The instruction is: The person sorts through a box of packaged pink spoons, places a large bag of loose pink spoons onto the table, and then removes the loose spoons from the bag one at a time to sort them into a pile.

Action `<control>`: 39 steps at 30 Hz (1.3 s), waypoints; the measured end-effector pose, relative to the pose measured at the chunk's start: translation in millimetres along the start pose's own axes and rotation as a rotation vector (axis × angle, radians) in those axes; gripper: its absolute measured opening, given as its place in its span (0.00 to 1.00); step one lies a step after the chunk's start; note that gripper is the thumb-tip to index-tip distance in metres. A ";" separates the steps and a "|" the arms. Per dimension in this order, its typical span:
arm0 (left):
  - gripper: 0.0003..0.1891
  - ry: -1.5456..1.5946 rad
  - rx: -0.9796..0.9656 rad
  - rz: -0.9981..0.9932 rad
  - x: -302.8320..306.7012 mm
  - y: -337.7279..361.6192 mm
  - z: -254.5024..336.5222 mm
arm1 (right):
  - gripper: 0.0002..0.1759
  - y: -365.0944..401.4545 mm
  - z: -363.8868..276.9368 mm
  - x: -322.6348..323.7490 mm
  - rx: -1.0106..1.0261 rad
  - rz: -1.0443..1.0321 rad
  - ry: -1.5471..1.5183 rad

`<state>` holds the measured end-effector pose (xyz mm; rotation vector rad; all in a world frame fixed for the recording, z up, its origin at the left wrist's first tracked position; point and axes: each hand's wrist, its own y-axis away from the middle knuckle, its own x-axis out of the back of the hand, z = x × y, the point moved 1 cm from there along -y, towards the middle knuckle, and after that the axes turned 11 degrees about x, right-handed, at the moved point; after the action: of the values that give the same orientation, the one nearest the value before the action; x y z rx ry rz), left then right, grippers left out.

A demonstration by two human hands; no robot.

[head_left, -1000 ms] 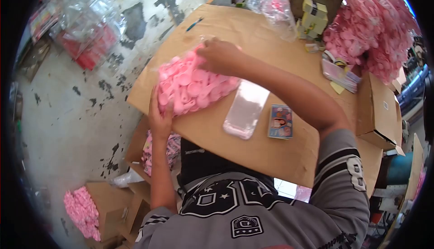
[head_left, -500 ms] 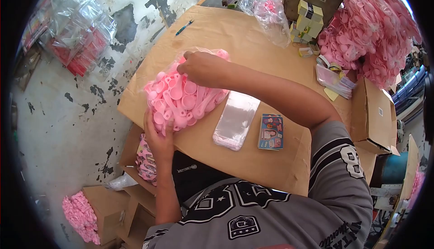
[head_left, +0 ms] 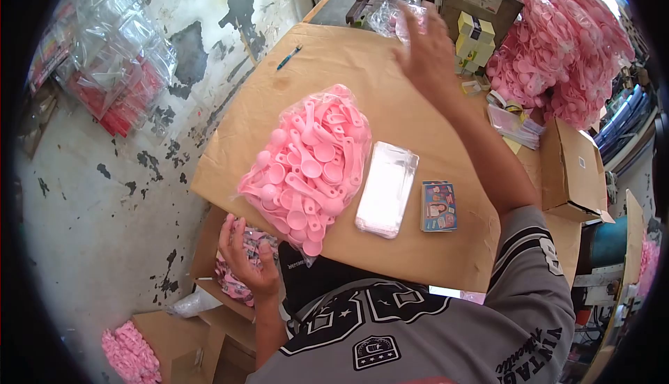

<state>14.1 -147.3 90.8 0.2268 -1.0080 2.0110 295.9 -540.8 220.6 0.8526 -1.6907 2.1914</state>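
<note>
A clear bag of pink plastic spoons (head_left: pixel 310 168) lies on the brown-covered table (head_left: pixel 446 258), untouched by either hand. My left hand (head_left: pixel 247 258) is off the table's near left edge, just below the bag, its fingers apart and holding nothing. Farther off, my right hand (head_left: pixel 426 56) is raised over the back of the table with spread, empty fingers, in front of a crumpled clear bag (head_left: pixel 382 19). To the right of the spoons lie a stack of clear plastic sleeves (head_left: pixel 387 190) and a stack of printed cards (head_left: pixel 438 206).
Back left on the table lies a blue pen (head_left: pixel 289 57). Yellow boxes (head_left: pixel 475 41) and large bags of pink spoons (head_left: pixel 543 49) are at the back right. An open carton (head_left: pixel 573 171) sits right; more cartons (head_left: pixel 167 342) stand below left.
My right hand has let go of the spoon bag and moved up and right. My left hand has come off the bag, downward. The bag lies flatter, nearer the table's front edge.
</note>
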 end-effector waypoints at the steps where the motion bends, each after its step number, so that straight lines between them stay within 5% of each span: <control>1: 0.31 -0.008 -0.040 0.013 -1.0 -4.6 -3.7 | 0.50 14.1 27.6 -21.6 -0.050 -0.007 0.107; 4: 0.34 -0.029 -0.126 -0.029 -8.7 -17.4 -12.8 | 0.51 36.8 57.6 -42.6 -0.188 -0.423 0.203; 10: 0.36 -0.026 -0.144 -0.154 -37.8 -43.6 -25.9 | 0.32 79.8 97.4 -177.7 -0.073 -0.562 -0.003; 13: 0.37 0.018 -0.081 -0.215 -52.4 -44.3 -21.9 | 0.31 60.8 112.5 -234.1 -0.166 -0.533 -0.084; 16: 0.36 0.048 -0.002 -0.243 -63.2 -39.3 -18.7 | 0.35 15.4 122.0 -243.7 -0.230 -0.804 -0.252; 23: 0.35 0.026 0.029 -0.208 -70.4 -40.4 -11.0 | 0.38 3.6 157.5 -356.4 -0.375 -0.595 -0.087; 28: 0.35 -0.017 0.003 -0.204 -70.3 -37.9 -16.0 | 0.30 -7.0 142.7 -319.0 -0.558 -0.253 -0.270; 31: 0.33 0.013 0.004 -0.175 -76.0 -40.4 -15.5 | 0.29 1.8 142.0 -304.1 -0.474 -0.124 -0.152; 34: 0.33 0.001 -0.054 -0.168 -75.8 -41.8 -22.3 | 0.25 16.8 130.7 -281.4 -0.373 -0.200 0.059; 38: 0.33 -0.003 -0.070 -0.159 -74.4 -43.3 -22.9 | 0.26 6.2 92.9 -163.9 -0.323 -0.292 -0.307; 39: 0.33 0.003 -0.072 -0.165 -75.5 -46.1 -20.7 | 0.27 10.0 80.8 -141.8 -0.206 -0.181 -0.233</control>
<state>100.0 -164.1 66.6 0.2590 -1.0241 1.8229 428.1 -597.9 143.1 1.1895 -1.8236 1.8224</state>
